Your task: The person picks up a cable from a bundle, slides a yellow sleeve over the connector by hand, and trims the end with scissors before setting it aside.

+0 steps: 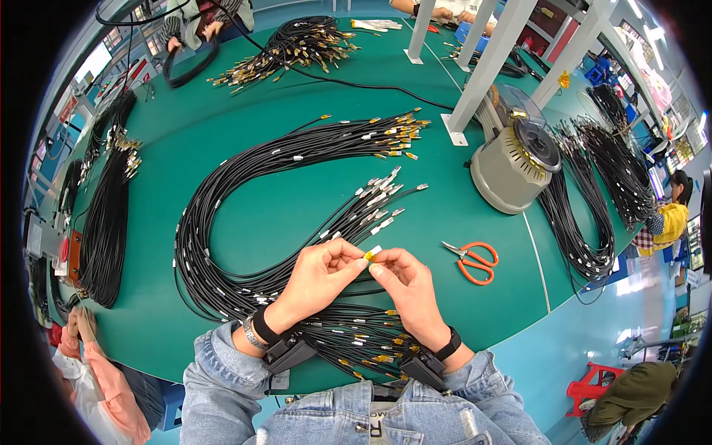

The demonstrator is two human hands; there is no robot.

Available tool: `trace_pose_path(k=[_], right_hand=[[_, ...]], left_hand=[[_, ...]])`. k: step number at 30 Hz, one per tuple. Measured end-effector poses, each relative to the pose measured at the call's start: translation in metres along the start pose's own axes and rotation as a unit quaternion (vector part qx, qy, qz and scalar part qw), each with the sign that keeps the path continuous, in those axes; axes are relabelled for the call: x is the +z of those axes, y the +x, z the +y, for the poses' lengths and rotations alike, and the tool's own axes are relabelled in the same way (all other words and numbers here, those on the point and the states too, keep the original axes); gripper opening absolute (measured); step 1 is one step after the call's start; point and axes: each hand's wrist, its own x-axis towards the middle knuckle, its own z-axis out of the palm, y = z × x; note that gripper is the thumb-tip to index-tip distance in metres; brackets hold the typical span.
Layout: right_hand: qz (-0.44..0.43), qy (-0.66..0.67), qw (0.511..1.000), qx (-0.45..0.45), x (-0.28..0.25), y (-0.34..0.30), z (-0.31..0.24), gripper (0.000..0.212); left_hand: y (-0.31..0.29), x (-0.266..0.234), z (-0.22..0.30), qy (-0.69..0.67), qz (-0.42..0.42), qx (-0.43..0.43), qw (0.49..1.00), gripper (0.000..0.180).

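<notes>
My left hand (319, 276) and my right hand (409, 289) meet above the table, fingertips closed together. Between them they pinch a small yellow-and-white cable end (372, 254); its finer details are too small to make out. Just beyond my hands a large bundle of black cables (199, 215) lies in a U shape, with white tags and metal or yellow tips toward the right. Below my wrists more black cables (348, 330) with yellow ends spread near the table's front edge. To the right of my right hand rest orange-handled snips (475, 262), their blades pointing left.
On the green table (445, 356) stands a round beige machine (512, 167) beside a grey post (489, 59). Further cable bundles lie at the left (105, 230), back (297, 48) and right (582, 215). Co-workers sit around; a person's hands (81, 322) rest at the left edge.
</notes>
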Motion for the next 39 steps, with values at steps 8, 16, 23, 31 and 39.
trace_pose_path(k=[8, 16, 23, 31, 39], right_hand=[[0.004, -0.011, 1.000, -0.003, -0.002, 0.000, 0.001, 0.007], [0.011, -0.011, 1.000, -0.024, -0.002, -0.002, 0.000, 0.005], [0.033, 0.027, 0.999, -0.034, 0.010, -0.004, -0.009, 0.004], [0.003, 0.005, 0.998, -0.063, 0.002, 0.000, 0.001, 0.005], [0.008, 0.009, 0.998, -0.066, 0.003, 0.000, 0.003, 0.005]], left_hand=[[-0.005, 0.006, 0.004, 0.090, 0.067, 0.110, 0.988, 0.007], [-0.012, 0.006, 0.011, 0.159, 0.113, 0.137, 0.971, 0.006], [-0.011, 0.012, 0.001, 0.164, 0.138, 0.180, 0.960, 0.007], [-0.013, 0.012, 0.008, 0.184, 0.101, 0.155, 0.965, 0.007], [-0.013, 0.010, 0.007, 0.098, 0.036, 0.067, 0.992, 0.015]])
